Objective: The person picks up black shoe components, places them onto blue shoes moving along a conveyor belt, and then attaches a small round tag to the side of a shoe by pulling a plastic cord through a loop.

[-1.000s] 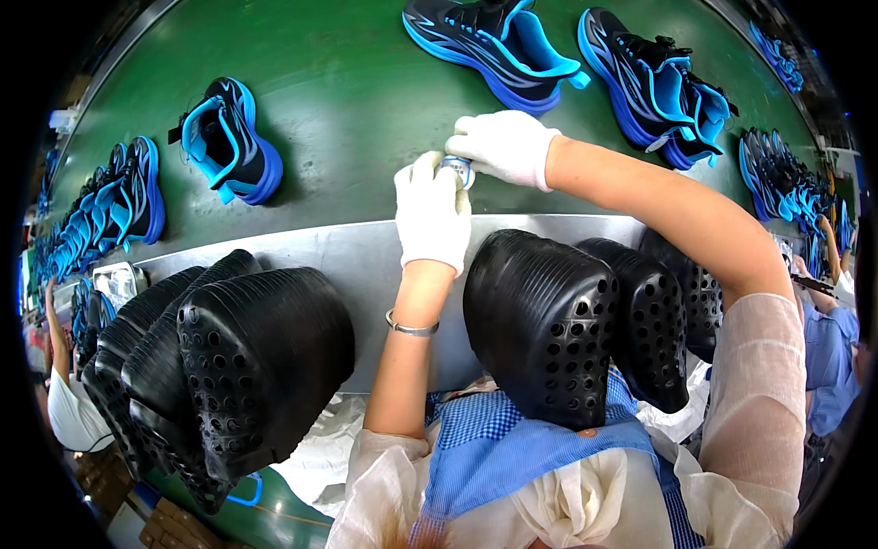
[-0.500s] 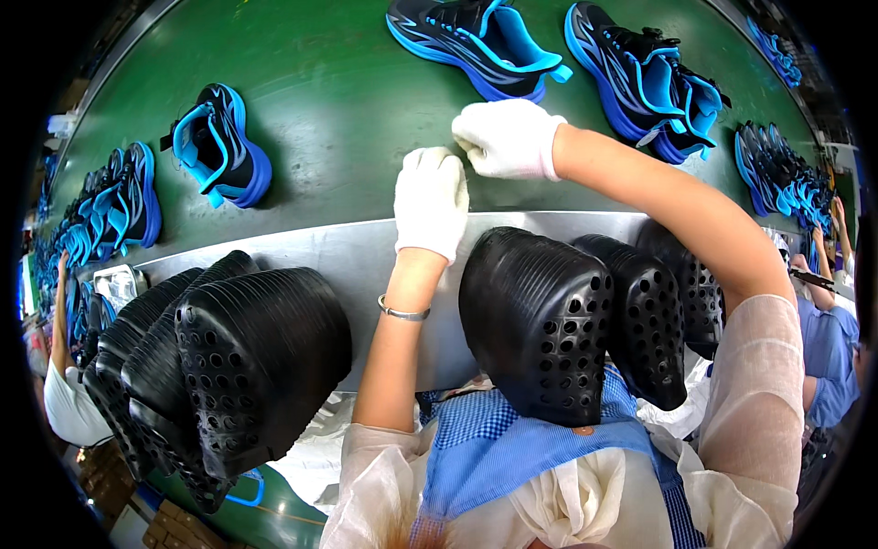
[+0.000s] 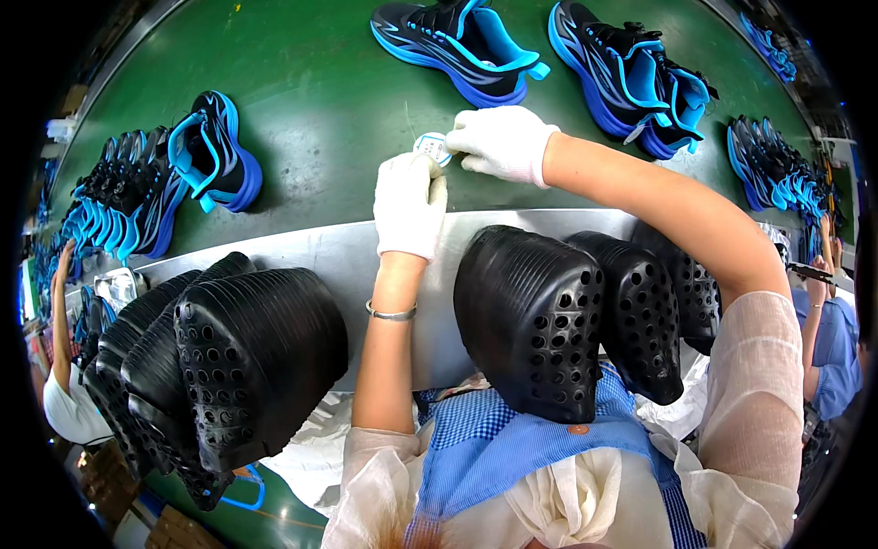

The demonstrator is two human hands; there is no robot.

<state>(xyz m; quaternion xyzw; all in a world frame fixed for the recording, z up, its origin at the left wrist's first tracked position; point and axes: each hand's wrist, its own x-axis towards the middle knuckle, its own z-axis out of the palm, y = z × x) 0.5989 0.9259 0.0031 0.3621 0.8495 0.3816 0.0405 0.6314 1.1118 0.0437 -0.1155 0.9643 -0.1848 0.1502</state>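
Over the green work surface (image 3: 311, 119), both of my white-gloved hands meet at a small round white tag with a blue rim (image 3: 433, 145). The fingertips of my right hand (image 3: 501, 145) are pinched at the tag's right edge. My left hand (image 3: 409, 206) is closed with its fingertips at the tag's lower edge. A thin thread seems to rise beside the tag. Just beyond my hands lies a black and blue sneaker (image 3: 457, 50). A pair of matching sneakers (image 3: 622, 82) stands to its right, and a single sneaker (image 3: 217, 156) is at the left.
Black perforated shoe-shaped forms flank my forearms, one group left (image 3: 261, 357) and one right (image 3: 530, 320), along the metal edge (image 3: 366, 242). Rows of sneakers stand far left (image 3: 137, 201) and far right (image 3: 777, 169). Co-workers' arms show left (image 3: 62, 302) and right (image 3: 814, 302).
The round tag has come into view between my hands. My left hand has shifted slightly left and its thumb shows. The left row of sneakers now reaches the single sneaker.
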